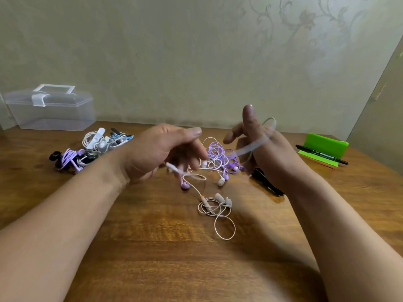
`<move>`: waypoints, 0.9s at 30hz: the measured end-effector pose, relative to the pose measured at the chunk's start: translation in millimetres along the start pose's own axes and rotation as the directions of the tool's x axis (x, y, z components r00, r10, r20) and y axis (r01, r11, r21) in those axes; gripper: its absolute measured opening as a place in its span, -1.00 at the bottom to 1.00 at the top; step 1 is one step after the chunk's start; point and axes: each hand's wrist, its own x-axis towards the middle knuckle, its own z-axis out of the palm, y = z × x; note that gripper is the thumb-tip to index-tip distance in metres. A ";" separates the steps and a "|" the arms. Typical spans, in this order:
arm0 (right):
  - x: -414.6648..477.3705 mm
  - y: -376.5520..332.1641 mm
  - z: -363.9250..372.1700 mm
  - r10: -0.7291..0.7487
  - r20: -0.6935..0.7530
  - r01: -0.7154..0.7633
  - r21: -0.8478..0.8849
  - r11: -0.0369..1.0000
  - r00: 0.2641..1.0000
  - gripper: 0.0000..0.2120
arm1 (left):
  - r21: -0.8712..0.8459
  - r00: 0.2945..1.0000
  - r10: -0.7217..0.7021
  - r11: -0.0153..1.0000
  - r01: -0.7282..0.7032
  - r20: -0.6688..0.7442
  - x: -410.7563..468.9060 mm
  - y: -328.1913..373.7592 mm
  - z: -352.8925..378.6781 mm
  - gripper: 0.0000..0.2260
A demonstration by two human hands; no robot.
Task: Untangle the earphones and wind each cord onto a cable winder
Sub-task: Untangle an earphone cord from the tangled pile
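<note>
The pale cord (pixel 255 146) was thin, light and limp, likely to snag or slip; it was best taken near a bud or the plug and never yanked. It ran, blurred, round the curled fingers of the right hand (pixel 274 160), above and right of the pink earphones (pixel 214 207) on the table (pixel 152 247). The left hand (pixel 161 151) hovered up-left of them, fingers bent; whether it pinched cord could not be told. Just beyond them a purple tangle (pixel 218 152) crowded the work. Wound sets (pixel 96 144) and a clear box (pixel 50 110) sat far left, a green stand (pixel 322 144) far right.
</note>
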 end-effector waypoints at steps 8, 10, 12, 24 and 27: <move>2.1 -8.1 6.8 -0.219 0.263 -0.017 0.674 0.738 0.939 -0.80 | 0.507 1.000 -0.005 0.862 0.006 -0.003 7.9 -19.8 29.3 -0.87; 0.0 -10.7 4.3 -0.305 0.306 -0.028 0.746 0.665 0.902 -0.88 | 0.510 1.000 0.004 0.860 0.009 -0.024 9.6 -19.2 27.6 -0.94; -1.1 -10.2 -1.7 -0.374 0.344 -0.057 0.797 0.601 0.862 -0.74 | 0.524 0.995 0.053 0.852 0.000 -0.086 10.9 -20.9 23.0 -0.85; -5.5 -11.6 7.3 -0.035 0.509 -0.249 0.480 0.841 0.860 -0.74 | -0.199 0.888 0.303 0.901 -0.385 -0.345 9.8 5.6 4.3 -0.93; -7.9 -12.5 12.5 -0.013 0.589 -0.273 0.394 0.878 0.808 -0.54 | -0.104 0.910 0.315 0.930 -0.352 -0.268 4.8 12.2 12.9 -0.91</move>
